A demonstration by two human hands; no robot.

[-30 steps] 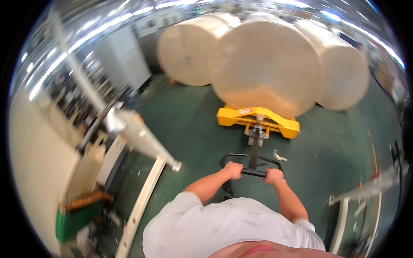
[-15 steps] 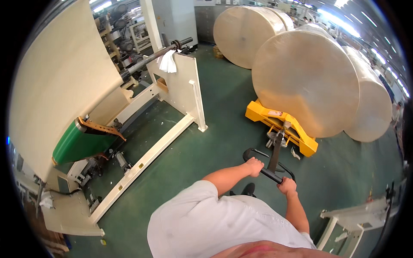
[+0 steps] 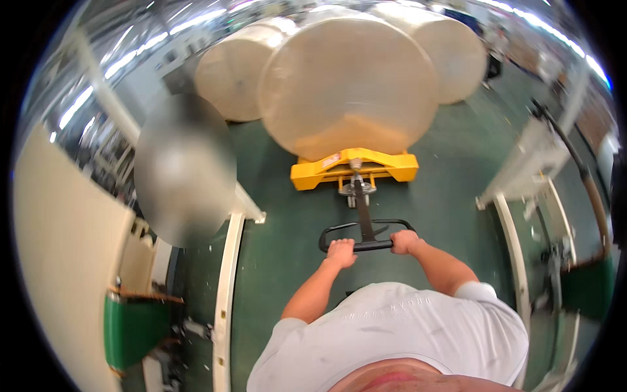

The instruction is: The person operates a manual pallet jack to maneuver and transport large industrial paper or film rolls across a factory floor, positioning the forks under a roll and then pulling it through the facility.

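Both my hands grip the black loop handle [image 3: 373, 245] of a yellow roll-lifting pallet jack [image 3: 398, 164]. My left hand [image 3: 341, 253] is closed over the left part of the near bar. Its right end is held by my right hand [image 3: 405, 242], fingers wrapped round it. A dark shaft [image 3: 364, 212] runs from the handle to the jack's wheel assembly. Against the far side of the yellow frame rests a huge pale roll [image 3: 349, 88], flat end facing me. The jack's forks cannot be seen.
More large rolls stand behind, left [image 3: 230, 77] and right [image 3: 460, 62]. Cream machine frames flank me, with a left floor beam [image 3: 225, 294] and right floor beam [image 3: 513, 248]. A blurred grey oval [image 3: 186, 170] covers part of the left. Someone [image 3: 494, 55] stands far right.
My view has swung right, so the jack and roll now lie straight ahead and the right-hand frame shows more. Both hands have kept hold of the handle, which now lies more level across.
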